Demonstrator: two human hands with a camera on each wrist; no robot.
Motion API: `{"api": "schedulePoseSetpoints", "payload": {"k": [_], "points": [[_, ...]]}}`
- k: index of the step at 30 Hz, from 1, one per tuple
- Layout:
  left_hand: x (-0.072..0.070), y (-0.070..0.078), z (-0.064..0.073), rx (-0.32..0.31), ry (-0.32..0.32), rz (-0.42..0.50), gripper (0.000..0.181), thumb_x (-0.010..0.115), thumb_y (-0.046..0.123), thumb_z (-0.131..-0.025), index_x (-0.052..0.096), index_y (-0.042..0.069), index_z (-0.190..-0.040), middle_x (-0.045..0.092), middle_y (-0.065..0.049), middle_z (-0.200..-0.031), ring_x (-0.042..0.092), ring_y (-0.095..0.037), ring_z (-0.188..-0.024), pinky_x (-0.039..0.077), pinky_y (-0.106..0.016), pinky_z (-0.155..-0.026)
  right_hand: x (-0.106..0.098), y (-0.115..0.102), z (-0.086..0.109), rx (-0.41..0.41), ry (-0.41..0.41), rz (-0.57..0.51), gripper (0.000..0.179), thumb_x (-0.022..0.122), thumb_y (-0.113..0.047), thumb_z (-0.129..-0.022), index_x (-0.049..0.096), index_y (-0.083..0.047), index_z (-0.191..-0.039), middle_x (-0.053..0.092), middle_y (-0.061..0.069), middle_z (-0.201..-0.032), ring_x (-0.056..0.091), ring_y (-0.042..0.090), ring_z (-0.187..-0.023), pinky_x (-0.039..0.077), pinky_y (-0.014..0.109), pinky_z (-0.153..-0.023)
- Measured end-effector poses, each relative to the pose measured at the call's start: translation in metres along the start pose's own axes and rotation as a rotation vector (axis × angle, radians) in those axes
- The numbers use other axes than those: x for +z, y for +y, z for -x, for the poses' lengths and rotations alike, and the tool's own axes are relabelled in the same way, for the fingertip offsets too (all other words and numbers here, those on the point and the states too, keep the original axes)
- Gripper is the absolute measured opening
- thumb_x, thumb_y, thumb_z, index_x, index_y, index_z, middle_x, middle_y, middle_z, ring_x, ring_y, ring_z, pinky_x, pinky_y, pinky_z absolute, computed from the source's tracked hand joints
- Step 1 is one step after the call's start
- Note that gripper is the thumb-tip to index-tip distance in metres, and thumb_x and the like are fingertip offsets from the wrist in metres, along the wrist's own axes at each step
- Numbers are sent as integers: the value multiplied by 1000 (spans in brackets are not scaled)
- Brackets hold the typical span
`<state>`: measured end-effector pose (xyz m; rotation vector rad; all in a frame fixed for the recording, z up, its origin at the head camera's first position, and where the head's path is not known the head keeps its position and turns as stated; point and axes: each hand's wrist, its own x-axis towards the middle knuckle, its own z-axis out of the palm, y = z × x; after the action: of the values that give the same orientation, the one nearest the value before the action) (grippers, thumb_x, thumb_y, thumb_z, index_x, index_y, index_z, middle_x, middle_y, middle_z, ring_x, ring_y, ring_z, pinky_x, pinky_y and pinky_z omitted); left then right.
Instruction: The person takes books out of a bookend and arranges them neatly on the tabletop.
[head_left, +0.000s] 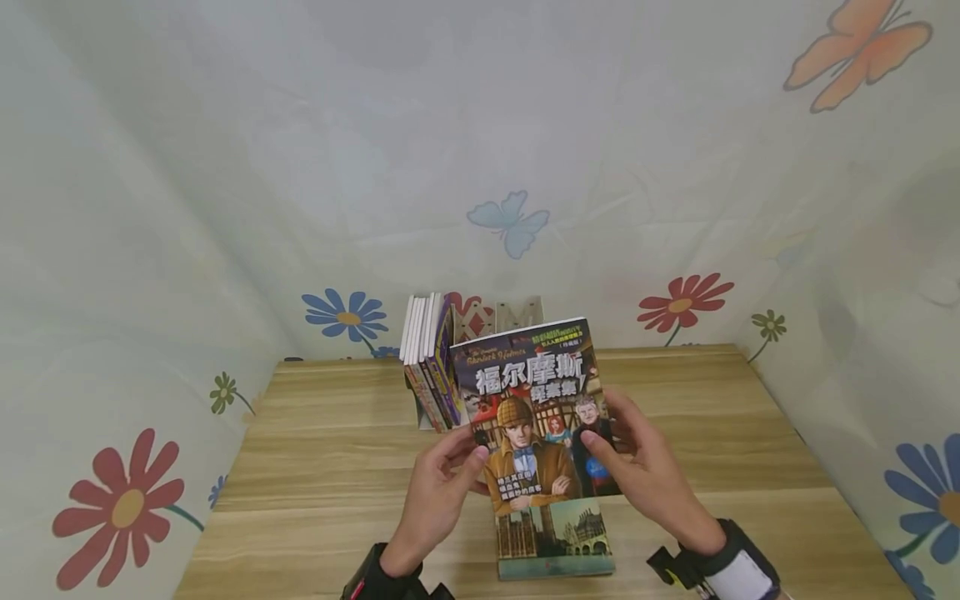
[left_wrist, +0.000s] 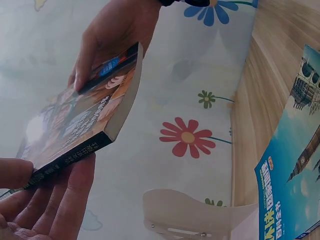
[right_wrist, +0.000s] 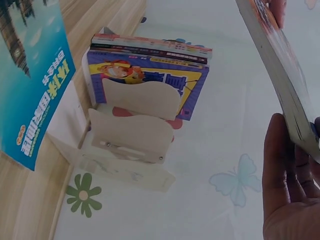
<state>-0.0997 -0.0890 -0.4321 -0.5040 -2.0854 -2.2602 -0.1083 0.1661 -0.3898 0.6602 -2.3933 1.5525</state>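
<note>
A paperback [head_left: 528,417] with a cartoon detective in a brown cap and coat on its cover is held up, tilted, above the table. My left hand [head_left: 442,487] grips its left edge, thumb on the front cover. The right hand [head_left: 652,475] holds the opposite edge, its thumb also on the cover. In the left wrist view the dark spine of the paperback [left_wrist: 82,107] rests against the left fingers [left_wrist: 70,200]; the right wrist view shows its page edges [right_wrist: 280,75]. Below it, a blue book [head_left: 555,542] with a clock tower on its cover lies on the table.
Several thin books [head_left: 429,362] stand upright at the back of the wooden table [head_left: 322,475]. They lean in a pale book rack [right_wrist: 132,137], whose dividers show to one side of them. A flowered cloth [head_left: 225,167] hangs behind and beside the table.
</note>
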Motion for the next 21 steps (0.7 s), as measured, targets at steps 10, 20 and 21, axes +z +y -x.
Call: {"api": "schedulePoseSetpoints", "payload": {"k": [10,20,21], "points": [[0,-7,2,-87,-8,-29,37,57,12,-92,49,1,-126,58,-18,-105,60,-25,-91,57,-39,-58,3,24,10,114,30,93,45,63,-22,-89,47,-12,-129,60,-2,-95,59,13,-82,56,33,-64],[4,4,4,-177,-15,-55,45,57,12,-92,41,-7,-129,58,-19,-103,60,-27,-88,57,-37,-60,5,39,20,213,9,116,53,63,-27,-89,43,-5,-133,61,3,-95,59,14,-85,55,29,-63],[4,3,4,-187,-18,-57,45,57,13,-92,41,-7,-129,58,-19,-103,60,-28,-88,57,-37,-60,6,40,21,221,5,113,52,62,-27,-89,43,-5,-132,61,3,-95,59,14,-85,55,29,-63]]}}
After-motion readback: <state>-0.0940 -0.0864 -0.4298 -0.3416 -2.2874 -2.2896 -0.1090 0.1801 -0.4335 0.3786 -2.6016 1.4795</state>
